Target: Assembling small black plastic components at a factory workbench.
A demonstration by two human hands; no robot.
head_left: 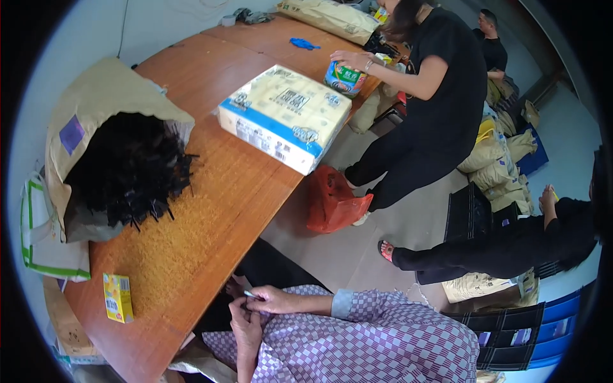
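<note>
Both my hands are together over my lap, just off the near edge of the wooden table (255, 214). My right hand (273, 300) reaches in from the right in a checked sleeve, its fingers closed on a small pale stick-like thing (251, 294). Below it, my left hand (248, 329) is closed, fingertips pinched close to the right hand's fingers; what they hold is too small to make out. Over the tabletop lie many orange-brown crumbs (175, 252). An open brown paper sack (83, 96) lies tipped there, black strip-like pieces (128, 169) spilling from its mouth.
A yellow box (118, 298) stands near the table's left end. Farther along sit a large wrapped pack (287, 108) and a blue glove (304, 44). A co-worker's hands rest on a green-blue package (345, 80). A red bag (335, 201) stands on the floor; sacks (495, 172) are piled right.
</note>
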